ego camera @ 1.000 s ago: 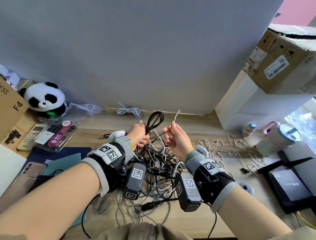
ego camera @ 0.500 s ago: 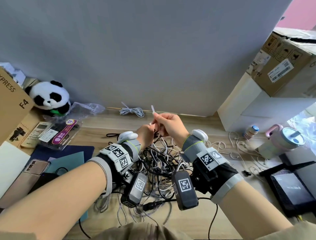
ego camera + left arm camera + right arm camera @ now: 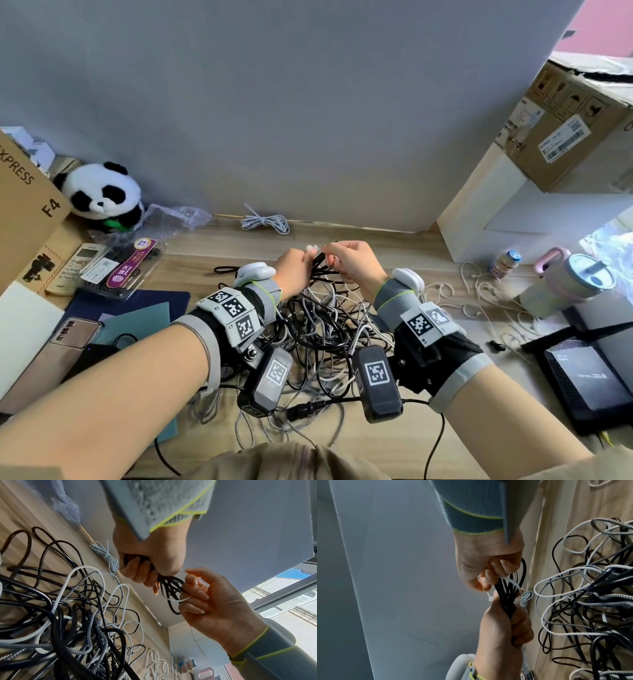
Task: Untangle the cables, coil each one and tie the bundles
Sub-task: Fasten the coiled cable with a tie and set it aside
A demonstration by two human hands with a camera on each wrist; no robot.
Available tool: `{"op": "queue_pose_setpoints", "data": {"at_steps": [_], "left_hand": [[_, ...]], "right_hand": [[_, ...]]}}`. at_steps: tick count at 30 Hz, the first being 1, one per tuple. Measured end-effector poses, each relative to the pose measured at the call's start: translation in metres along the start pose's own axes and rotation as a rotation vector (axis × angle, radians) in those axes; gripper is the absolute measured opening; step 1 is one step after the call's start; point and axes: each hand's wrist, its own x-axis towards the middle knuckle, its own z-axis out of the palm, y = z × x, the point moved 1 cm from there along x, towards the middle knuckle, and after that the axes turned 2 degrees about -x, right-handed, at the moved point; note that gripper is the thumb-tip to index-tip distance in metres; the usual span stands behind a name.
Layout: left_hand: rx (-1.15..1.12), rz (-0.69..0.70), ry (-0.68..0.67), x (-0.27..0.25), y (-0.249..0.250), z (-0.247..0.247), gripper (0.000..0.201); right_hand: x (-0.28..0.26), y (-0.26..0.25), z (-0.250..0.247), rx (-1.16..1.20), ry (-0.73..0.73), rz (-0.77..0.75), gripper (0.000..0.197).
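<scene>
My left hand (image 3: 295,270) grips a coiled black cable (image 3: 319,261) above the tangle. In the left wrist view its fingers (image 3: 137,572) curl round the coil (image 3: 171,588). My right hand (image 3: 352,262) pinches a white zip tie (image 3: 311,247) that loops round the coil (image 3: 506,601). The tie's strap (image 3: 512,582) crosses the black strands, and its head sticks out on the left. Below the hands lies the tangle of black, white and braided cables (image 3: 325,329) on the wooden desk (image 3: 404,445).
A tied light bundle (image 3: 265,222) lies by the back wall. On the left are a panda toy (image 3: 102,195), a cardboard box (image 3: 24,205), a packet (image 3: 126,267) and a phone (image 3: 68,339). On the right are loose white cable (image 3: 486,294), a small bottle (image 3: 505,262), a mug (image 3: 568,281) and a black router (image 3: 582,377).
A second ago my hands were apart, the white tie stretched between them. They have come together, and the tie now loops round the black coil.
</scene>
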Motion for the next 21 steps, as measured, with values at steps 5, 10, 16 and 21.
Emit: {"op": "queue_pose_setpoints", "data": {"at_steps": [5,10,16,21], "left_hand": [[0.106,-0.01,-0.014,-0.005,0.006,-0.001,0.06],[0.205,0.016,-0.078,-0.009,0.012,-0.003,0.039],[0.181,-0.001,-0.136,-0.01,0.014,-0.011,0.033],[0.214,0.058,-0.274,-0.017,0.016,-0.011,0.034]], "right_hand": [[0.0,0.0,0.002,-0.032,-0.003,0.036,0.034],[0.001,0.001,0.008,-0.091,-0.001,0.056,0.034],[0.0,-0.005,0.006,0.049,-0.069,0.103,0.006],[0.007,-0.008,-0.01,-0.23,-0.122,0.015,0.007]]}}
